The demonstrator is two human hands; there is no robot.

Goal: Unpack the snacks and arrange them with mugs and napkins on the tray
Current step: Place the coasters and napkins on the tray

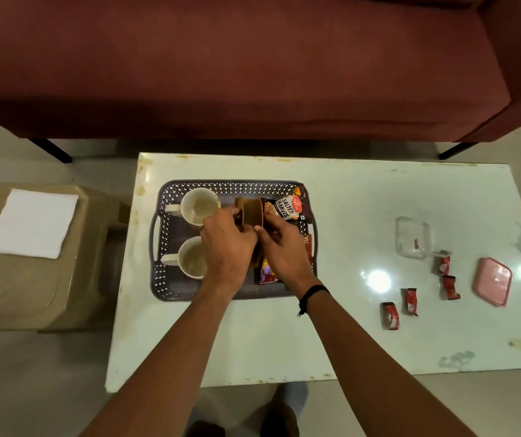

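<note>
Centrally, both hands meet over the tray (171, 291), a dark perforated basket-style tray with side handles, set on the left half of the white counter (347, 342). The left hand (226, 244) and right hand (279, 250) each pinch a brown holder (249, 214), apparently a stack of brown discs, held on edge above the tray's middle. What the holder contains cannot be told.

Two cream mugs occupy the tray's left side: the far mug (197, 205) and the near mug (191, 258), handles pointing left, close to the tray wall. A salted peanuts packet (289, 208) lies at the far right corner, touching the rim. A purple snack packet (267, 271) lies under the right hand near the tray's near right edge.

Open counter surface lies in front of the tray and between the tray and the right-hand group. That group comprises a clear container (412, 236), a pink lid (494, 280) and four red wrappers (410, 301), well apart from the tray.

A folded white napkin (32, 222) rests on a beige stool (16, 294) left of the counter. A maroon sofa (253, 58) borders the far edge.
</note>
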